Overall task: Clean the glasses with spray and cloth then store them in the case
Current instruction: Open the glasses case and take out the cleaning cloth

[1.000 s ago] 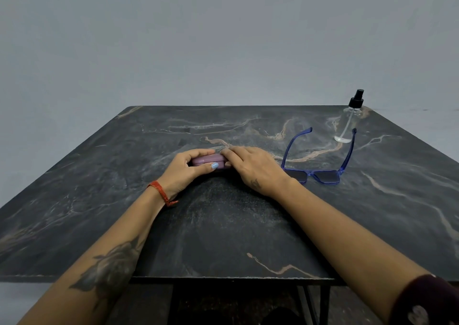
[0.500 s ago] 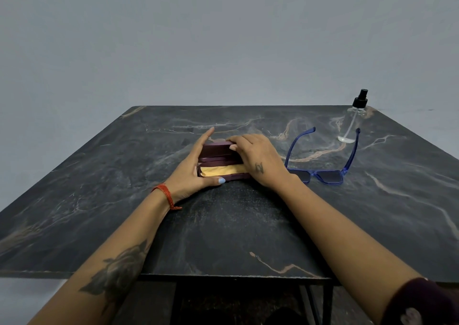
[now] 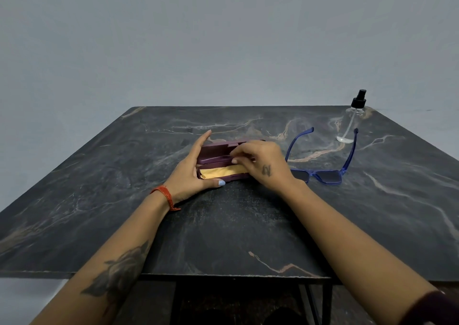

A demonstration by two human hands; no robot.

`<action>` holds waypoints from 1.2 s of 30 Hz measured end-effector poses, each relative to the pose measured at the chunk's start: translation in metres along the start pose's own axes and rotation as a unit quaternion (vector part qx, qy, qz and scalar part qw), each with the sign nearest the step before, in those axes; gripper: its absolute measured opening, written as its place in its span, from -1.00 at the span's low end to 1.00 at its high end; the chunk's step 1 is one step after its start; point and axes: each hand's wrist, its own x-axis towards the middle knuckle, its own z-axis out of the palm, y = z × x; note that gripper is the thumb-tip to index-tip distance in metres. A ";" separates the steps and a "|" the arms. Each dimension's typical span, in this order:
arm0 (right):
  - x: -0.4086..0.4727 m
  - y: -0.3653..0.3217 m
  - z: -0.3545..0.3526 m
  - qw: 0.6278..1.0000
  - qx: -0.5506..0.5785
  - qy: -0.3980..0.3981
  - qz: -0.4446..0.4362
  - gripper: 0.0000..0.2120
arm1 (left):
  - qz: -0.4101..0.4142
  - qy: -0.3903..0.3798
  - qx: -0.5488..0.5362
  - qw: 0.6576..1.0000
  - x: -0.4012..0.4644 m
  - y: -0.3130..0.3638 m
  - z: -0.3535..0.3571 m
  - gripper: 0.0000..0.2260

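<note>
The maroon case [image 3: 224, 155] lay near the middle of the dark marble table [image 3: 248, 225], and its lid stood fully raised, where half a second before it had been only partly lifted and a second before it had been shut under both hands. Inside the lower half a yellow cloth [image 3: 221, 171] showed along more of its length than in the earlier view.

The left hand [image 3: 192, 173] cupped the case's left end, the thumb pressed along the front edge of the base and the fingers stretched upward beside the lid; it held the case as it had a moment ago. An orange thread band [image 3: 166, 195] circled that wrist.

The right hand [image 3: 260, 163] had shifted from the lid's top edge to hover over the right part of the open case, its fingers curled with the tips drawn close together just above the cloth. Whether they already pinched the cloth could not be told.

The blue glasses [image 3: 323, 168] rested unmoved on the table just right of the right hand, arms unfolded and pointing away. The clear spray bottle [image 3: 352, 118] stood upright beyond them, near the far right corner, as before.
</note>
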 end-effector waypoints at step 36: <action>-0.013 -0.017 -0.040 0.993 -0.003 0.117 -0.017 -0.89 | 0.069 0.067 0.121 0.988 0.000 -0.006 0.001 -0.40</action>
